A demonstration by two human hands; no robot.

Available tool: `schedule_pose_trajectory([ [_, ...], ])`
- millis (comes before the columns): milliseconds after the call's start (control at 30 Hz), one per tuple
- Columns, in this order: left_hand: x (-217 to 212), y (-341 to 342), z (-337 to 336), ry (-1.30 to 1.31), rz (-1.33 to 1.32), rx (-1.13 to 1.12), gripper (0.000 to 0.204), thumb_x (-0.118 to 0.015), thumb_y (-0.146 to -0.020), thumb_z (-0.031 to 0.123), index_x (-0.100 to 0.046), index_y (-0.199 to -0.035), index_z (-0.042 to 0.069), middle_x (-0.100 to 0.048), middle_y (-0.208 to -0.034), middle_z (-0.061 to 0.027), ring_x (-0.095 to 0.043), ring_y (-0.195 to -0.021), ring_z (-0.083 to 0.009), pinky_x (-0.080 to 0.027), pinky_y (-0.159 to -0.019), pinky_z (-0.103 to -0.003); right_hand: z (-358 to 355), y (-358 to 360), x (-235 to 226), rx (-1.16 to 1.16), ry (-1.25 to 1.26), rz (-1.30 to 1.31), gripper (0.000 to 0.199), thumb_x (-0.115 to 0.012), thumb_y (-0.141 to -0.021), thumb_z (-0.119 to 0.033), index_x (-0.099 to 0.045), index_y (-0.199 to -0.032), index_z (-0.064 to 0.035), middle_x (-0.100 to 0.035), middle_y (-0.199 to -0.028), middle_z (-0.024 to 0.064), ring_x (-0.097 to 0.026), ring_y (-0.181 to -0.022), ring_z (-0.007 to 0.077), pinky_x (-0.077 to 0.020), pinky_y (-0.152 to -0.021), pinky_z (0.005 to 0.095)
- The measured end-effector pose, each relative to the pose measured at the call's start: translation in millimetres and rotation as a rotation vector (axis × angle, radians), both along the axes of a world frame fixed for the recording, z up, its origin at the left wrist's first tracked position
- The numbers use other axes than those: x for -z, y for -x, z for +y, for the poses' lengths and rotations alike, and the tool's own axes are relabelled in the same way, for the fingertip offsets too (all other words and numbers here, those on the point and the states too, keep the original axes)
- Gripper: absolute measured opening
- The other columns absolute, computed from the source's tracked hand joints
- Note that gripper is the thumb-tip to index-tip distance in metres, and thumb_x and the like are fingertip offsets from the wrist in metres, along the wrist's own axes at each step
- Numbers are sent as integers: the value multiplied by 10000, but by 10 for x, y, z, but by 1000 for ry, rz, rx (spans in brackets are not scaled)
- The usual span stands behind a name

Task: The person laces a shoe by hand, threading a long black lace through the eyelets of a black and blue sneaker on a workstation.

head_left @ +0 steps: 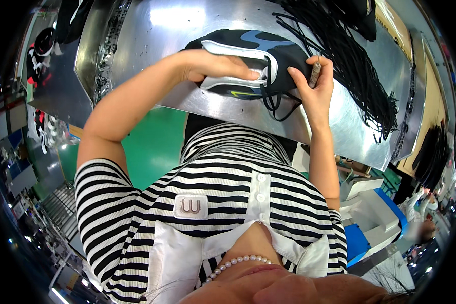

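A black shoe upper point(292, 58) with a blue-grey patch, white edging and a small yellow-green mark lies on the metal table in front of me. My left hand point(218, 67) grips it from the left, with the thumb pressed down in the throat opening and the other fingers hidden. A black shoelace point(269, 99) runs across the throat, and its loose loops hang over the near side. At the toe end, my right hand point(316, 88) curls around a small tool with a tan wrapped handle point(315, 73). Its thumb rests against the toe; the tool's tip cannot be made out.
A thick bundle of black laces point(352, 71) spreads over the metal table point(142, 61) to the right. More black laces point(430, 154) hang farther right. White and blue boxes point(370, 218) stand below the table's right side. Green floor point(154, 147) shows below its near edge.
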State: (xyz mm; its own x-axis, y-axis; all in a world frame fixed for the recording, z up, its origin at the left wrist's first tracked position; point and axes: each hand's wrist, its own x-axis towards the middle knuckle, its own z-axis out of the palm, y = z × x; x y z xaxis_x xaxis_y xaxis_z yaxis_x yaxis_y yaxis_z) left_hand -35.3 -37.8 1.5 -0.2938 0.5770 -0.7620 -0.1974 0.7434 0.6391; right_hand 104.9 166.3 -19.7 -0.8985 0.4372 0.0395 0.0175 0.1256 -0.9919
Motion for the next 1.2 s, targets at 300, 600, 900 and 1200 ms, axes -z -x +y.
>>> schedule_pose_trajectory([
  [300, -48, -44, 93, -160, -66, -47, 322, -803, -805, 366, -750, -1016, 129, -719, -1010, -17, -606, -1035, -140, -399, -978, -290, -33, 13, 86, 65, -13, -58, 323, -771, -812, -77, -515, -1007, -54, -511, -922, 0, -474, -790, 82, -432, -717, 228],
  [600, 33, -123, 90, -253, -118, -43, 242, -740, -844, 287, -734, -969, 80, -699, -975, 5, -604, -975, -116, -430, -918, -267, -75, -25, 82, 105, 49, -113, 273, -744, -832, -70, -520, -988, -50, -521, -882, 2, -473, -777, 80, -429, -685, 233],
  [900, 109, -240, 88, -491, 852, -20, 135, -673, -885, 97, -688, -937, -26, -698, -835, -102, -633, -718, -145, -513, -708, -272, -3, -53, 109, 123, 254, -210, 241, -727, -866, -90, -518, -986, -78, -510, -841, -21, -467, -729, 45, -385, -603, 197],
  [1200, 109, -252, 161, -511, 641, -34, 141, -674, -896, 100, -694, -959, -25, -716, -900, -56, -592, -721, -92, -496, -685, -267, -24, -115, 96, 77, 298, -170, 271, -725, -856, -78, -500, -1005, -58, -547, -861, 16, -511, -738, 70, -458, -621, 218],
])
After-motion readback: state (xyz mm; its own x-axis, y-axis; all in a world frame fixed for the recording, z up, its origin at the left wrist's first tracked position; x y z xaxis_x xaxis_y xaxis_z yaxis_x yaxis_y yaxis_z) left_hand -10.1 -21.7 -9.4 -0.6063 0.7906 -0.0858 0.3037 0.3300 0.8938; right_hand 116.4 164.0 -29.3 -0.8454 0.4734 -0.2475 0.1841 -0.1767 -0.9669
